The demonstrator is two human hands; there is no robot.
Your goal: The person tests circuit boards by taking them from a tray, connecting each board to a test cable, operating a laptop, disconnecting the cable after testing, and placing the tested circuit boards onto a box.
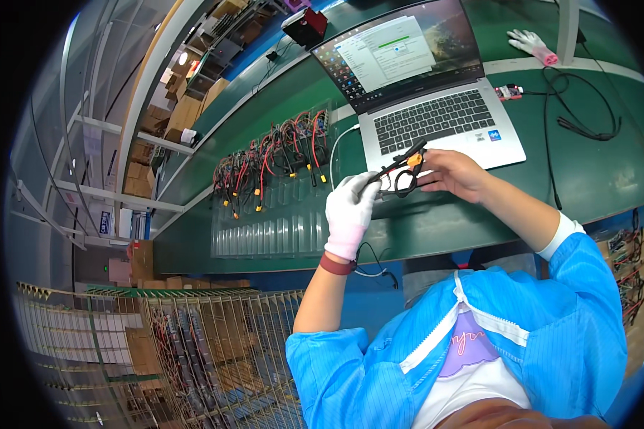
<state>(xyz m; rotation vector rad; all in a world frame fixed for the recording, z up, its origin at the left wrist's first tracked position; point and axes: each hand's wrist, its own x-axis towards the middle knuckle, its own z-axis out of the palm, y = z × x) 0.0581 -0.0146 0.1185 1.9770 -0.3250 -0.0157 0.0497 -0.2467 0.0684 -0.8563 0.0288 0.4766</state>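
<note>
Left hand (349, 213), in a white glove, pinches one end of a black cable (399, 175) with an orange connector; bare right hand (454, 174) grips its looped other end, above the green surface (594, 171), before the laptop (436, 121).

Open laptop (436, 107) on green bench (594, 179); spare white glove (531, 44) far right; wire cart (193, 350) lower left.

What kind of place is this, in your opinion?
Probably an electronics assembly workshop: a green workbench with a tray of wired connectors, an open laptop, and stacked cardboard boxes on shelves.
</note>
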